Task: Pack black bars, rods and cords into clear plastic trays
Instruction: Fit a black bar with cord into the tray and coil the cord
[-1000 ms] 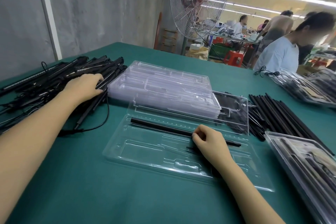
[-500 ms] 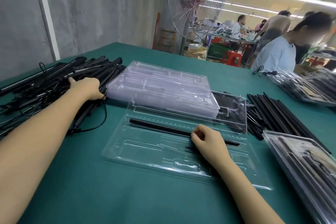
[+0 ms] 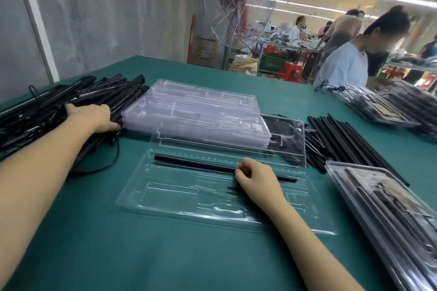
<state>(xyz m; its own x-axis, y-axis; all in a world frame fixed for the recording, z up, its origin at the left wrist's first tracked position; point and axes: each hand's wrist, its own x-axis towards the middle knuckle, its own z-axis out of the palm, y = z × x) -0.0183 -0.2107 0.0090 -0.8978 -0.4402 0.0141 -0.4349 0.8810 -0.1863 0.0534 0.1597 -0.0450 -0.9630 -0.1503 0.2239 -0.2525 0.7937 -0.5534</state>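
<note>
1. Head view: a black rod (image 3: 196, 164) lies lengthwise in the far groove of the open clear tray (image 3: 179, 198) at mid-counter; the tray's lid (image 3: 236, 146) is folded back against a stack (image 3: 201, 106) of empty trays.
2. The right hand (image 3: 257, 182) rests on the tray; its fingers (image 3: 241, 171) are curled and pinch the rod near its middle.
3. The left hand (image 3: 92, 117) is on the bars (image 3: 47, 111) piled with cords at the left; its fingers curl round some bars, tips hidden.
4. Loose rods (image 3: 343, 139) lie right of the lid; a packed tray (image 3: 335, 168) lies just nearer.
5. The green counter (image 3: 165, 255) carries it all; a fan (image 3: 238, 0) stands beyond it.
</note>
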